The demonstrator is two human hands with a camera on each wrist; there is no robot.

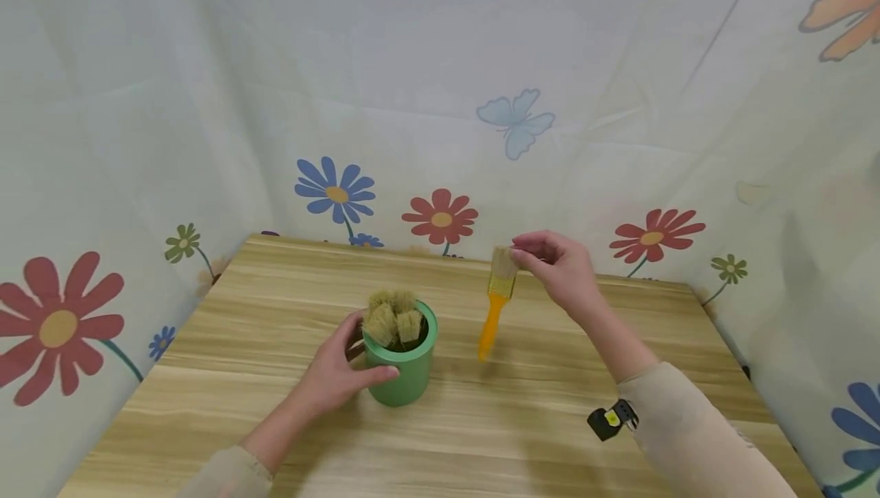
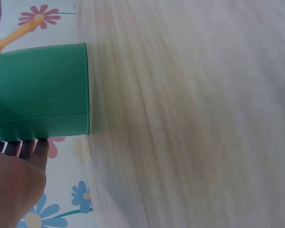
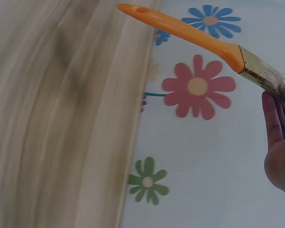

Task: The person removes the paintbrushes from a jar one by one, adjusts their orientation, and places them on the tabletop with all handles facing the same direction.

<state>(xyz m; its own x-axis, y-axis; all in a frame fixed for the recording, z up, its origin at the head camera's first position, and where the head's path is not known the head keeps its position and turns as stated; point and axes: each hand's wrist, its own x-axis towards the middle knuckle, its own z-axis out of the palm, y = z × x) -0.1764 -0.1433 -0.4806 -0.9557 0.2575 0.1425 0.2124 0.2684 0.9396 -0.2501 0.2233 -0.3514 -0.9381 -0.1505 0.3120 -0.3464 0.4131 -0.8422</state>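
Note:
A green cylindrical pot (image 1: 406, 379) stands upright on the wooden table, with several paintbrushes (image 1: 393, 318) in it, bristles up. My left hand (image 1: 337, 372) grips the pot from its left side, thumb across the front and fingers behind. In the left wrist view the green pot (image 2: 38, 90) lies sideways across the picture, fingers along its wall. To the right of the pot, my right hand (image 1: 560, 265) pinches another paintbrush (image 1: 496, 303) by its pale bristles. Its orange handle (image 3: 180, 28) points downward, above the tabletop.
The wood-grain table (image 1: 289, 315) reaches back to a pale curtain (image 1: 412, 63) printed with flowers and butterflies, which also hangs along both sides. A small black device (image 1: 608, 420) sits at my right wrist.

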